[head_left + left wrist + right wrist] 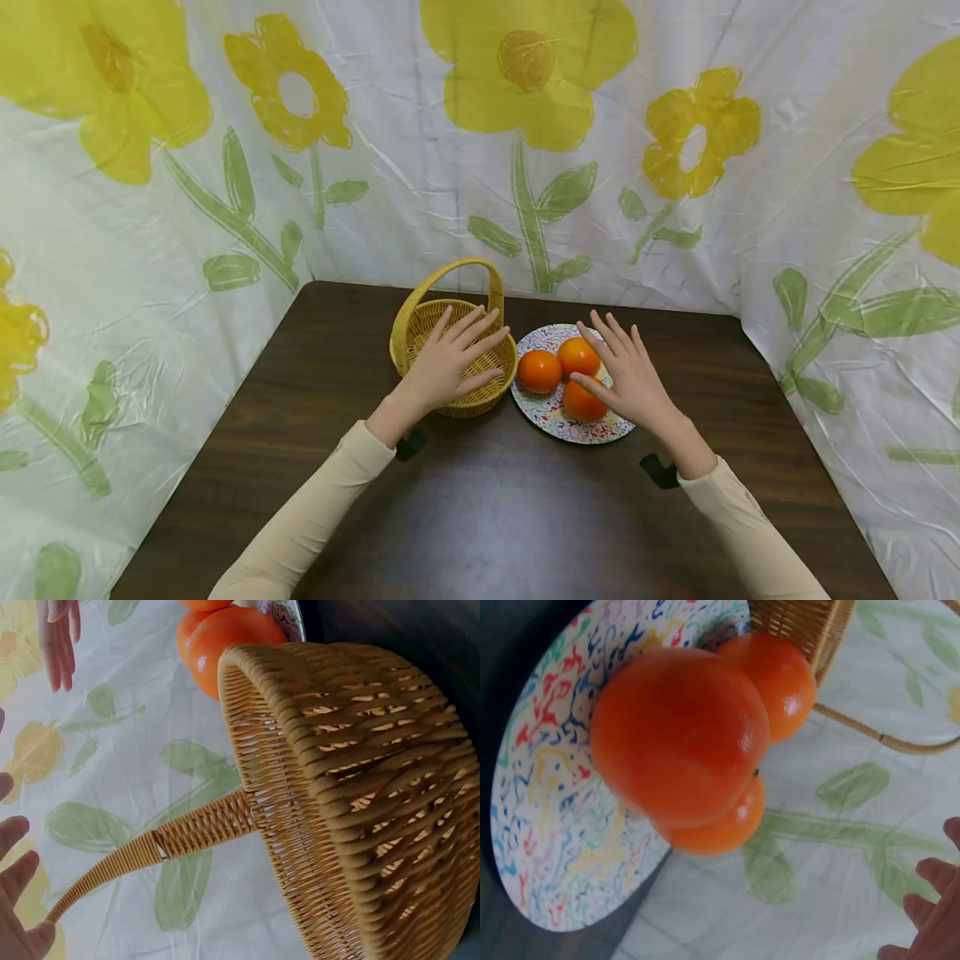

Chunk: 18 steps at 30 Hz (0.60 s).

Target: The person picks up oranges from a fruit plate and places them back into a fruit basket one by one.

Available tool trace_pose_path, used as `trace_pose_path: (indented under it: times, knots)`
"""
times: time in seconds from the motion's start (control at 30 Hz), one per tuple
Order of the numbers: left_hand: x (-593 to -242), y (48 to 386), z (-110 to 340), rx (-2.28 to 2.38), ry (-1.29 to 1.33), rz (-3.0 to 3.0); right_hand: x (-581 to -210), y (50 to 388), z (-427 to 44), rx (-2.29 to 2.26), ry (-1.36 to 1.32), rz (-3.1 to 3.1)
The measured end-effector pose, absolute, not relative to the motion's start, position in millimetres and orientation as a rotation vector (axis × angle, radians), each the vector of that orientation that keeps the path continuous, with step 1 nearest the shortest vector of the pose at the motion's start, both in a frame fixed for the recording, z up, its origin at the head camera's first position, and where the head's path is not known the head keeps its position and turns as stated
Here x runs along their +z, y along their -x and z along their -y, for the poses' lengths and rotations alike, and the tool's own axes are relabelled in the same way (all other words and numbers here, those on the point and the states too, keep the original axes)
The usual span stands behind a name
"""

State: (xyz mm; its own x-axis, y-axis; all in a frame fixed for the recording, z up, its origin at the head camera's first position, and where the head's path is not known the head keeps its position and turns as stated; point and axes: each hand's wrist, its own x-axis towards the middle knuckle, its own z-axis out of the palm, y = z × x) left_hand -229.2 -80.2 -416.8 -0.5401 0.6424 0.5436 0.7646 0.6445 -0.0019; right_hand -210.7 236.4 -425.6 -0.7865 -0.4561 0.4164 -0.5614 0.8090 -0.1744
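Note:
My left hand (442,367) is held over the yellow wicker basket (468,407), its fingers spread and holding nothing. The basket's arched handle (408,312) stands up behind that hand; the visible part of its inside shows only woven cane. To the right, my right hand (633,379) hovers with straight, spread fingers at the right side of a round, colour-flecked plate (551,419). Three smooth orange persimmons (539,372) sit close together on the plate. In the right wrist view the nearest persimmon (679,735) partly hides the other two.
Basket and plate stand side by side toward the far edge of a dark wooden table (480,508). A white curtain (420,192) with yellow flowers hangs behind the table and along both sides. Small black wrist devices (660,471) show under the wrists.

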Motion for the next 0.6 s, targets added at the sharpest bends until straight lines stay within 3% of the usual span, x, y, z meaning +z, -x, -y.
trace_pose_path:
  times: [0.6]
  knots:
    - [-439.5,217.8,92.9,-0.528,1.014,2.101,-450.2,203.6,-235.7,0.679,-0.637,2.582]
